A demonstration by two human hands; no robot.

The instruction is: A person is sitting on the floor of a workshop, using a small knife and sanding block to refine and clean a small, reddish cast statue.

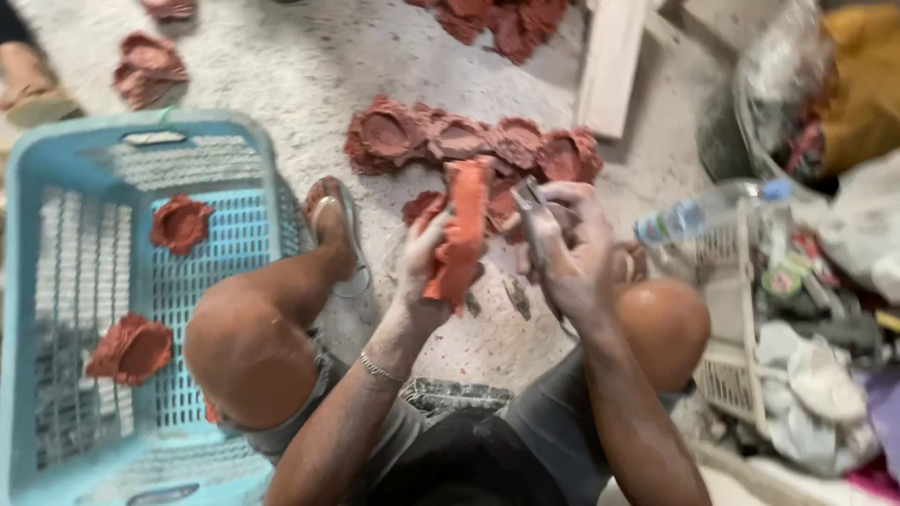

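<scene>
1. Nearest the camera are the person's bent knees and forearms, seated on the floor (309, 66), with a thin bracelet on the left wrist
2. The left hand (422, 272) has its grip clenched around a red-brown clay piece (461, 234), held upright between the knees, just above the floor
3. The right hand (567, 248) has its grip closed on a small metal tool (530, 201), whose tip sits just beside the clay piece's upper edge; whether it touches is blurred
4. Judged from the layout, the work looks partly done: two clay lamps (181, 223) lie well apart inside the light blue plastic basket (56, 150) at the left, most of whose bottom shows
5. What seems left: a row of clay lamps (469, 141) lies on the floor just beyond the hands, touching one another, with more heaps further off at the top edge
6. A clear plastic bottle (698, 211) lies tilted on a white crate (736, 375) of mixed odds at the right
7. A wooden plank (609, 61) rests on the floor beyond the row
</scene>
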